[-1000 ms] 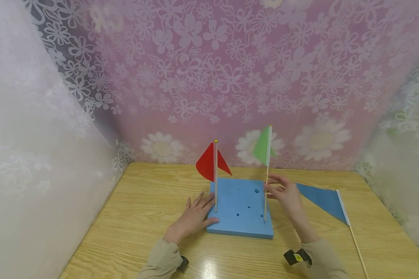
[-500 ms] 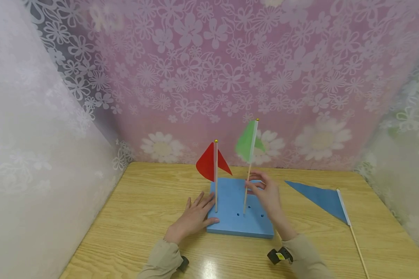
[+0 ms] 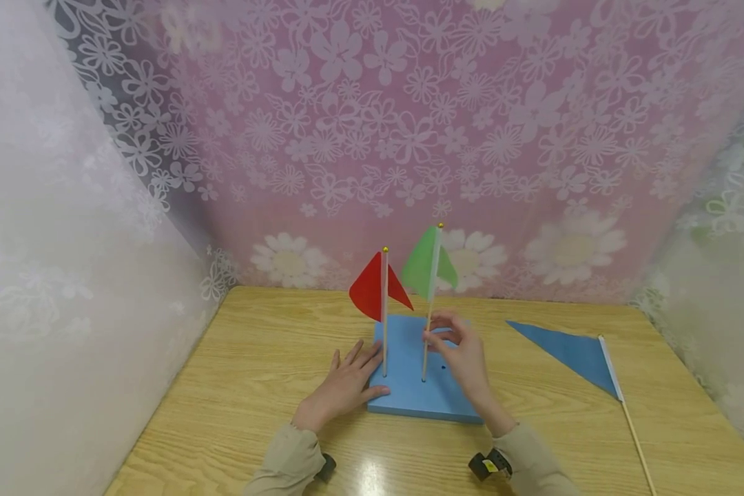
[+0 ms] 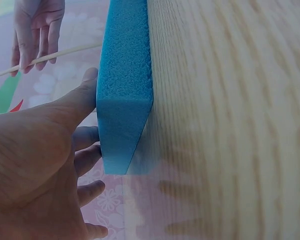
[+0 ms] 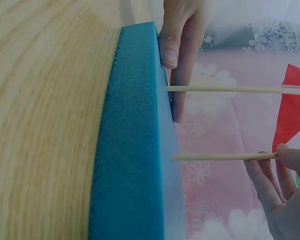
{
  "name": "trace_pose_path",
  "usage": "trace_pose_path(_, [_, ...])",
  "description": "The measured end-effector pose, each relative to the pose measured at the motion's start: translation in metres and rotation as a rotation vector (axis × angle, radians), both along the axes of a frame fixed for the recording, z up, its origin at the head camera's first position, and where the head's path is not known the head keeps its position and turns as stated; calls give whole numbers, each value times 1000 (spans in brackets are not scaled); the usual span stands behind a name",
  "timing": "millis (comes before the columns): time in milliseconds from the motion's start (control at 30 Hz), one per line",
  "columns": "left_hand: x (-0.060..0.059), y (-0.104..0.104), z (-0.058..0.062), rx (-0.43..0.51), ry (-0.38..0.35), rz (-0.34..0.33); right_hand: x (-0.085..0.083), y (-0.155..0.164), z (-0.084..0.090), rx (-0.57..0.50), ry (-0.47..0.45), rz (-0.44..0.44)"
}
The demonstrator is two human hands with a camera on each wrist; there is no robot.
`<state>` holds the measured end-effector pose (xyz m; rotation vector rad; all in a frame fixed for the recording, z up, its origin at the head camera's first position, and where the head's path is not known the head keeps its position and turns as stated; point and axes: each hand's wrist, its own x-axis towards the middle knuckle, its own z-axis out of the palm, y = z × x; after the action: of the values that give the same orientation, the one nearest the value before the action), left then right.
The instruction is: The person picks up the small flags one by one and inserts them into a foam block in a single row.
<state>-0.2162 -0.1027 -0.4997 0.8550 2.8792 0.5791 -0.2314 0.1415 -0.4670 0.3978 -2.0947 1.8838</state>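
My right hand (image 3: 461, 355) pinches the wooden stick of a green flag (image 3: 420, 265) between thumb and fingers. The stick's lower end meets the top of the blue foam board (image 3: 403, 399) at a hole, and the flag leans slightly right. To its left, a red flag (image 3: 367, 293) stands upright in the board near the left edge. My left hand (image 3: 341, 389) lies with spread fingers on the board's left edge, its thumb on the top face. In the right wrist view, both sticks rise from the board, the green flag's stick (image 5: 215, 157) in my right fingers.
A blue pennant flag (image 3: 573, 355) lies on the wooden table (image 3: 552, 413) to the right, its stick pointing toward the front edge. One small hole (image 3: 443, 367) shows in the board beside my right wrist. Flowered cloth (image 3: 409, 138) rises behind the table.
My right hand has carried the green flag leftward from the board's right edge, and its lower end has come down at a hole near the middle. My left hand has stayed in place.
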Motion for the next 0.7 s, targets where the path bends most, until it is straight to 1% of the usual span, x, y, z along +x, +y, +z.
trace_pose_path(133, [0,0,1,-1,4,3,2,-2,-3,14,9,9])
trace_pose_path(333, [2,1,4,1,11,-2,5,-3,-7,50,0,-7])
trace_pose_path(467, [3,1,5,7,5,1,15,-8,5,87,-20,-22])
trace_pose_path(567, [3,1,5,6,1,5,18,-9,5,102,-25,-21])
trace_pose_path(700, [2,1,4,4,-1,7,13,-4,-10,91,-29,-6])
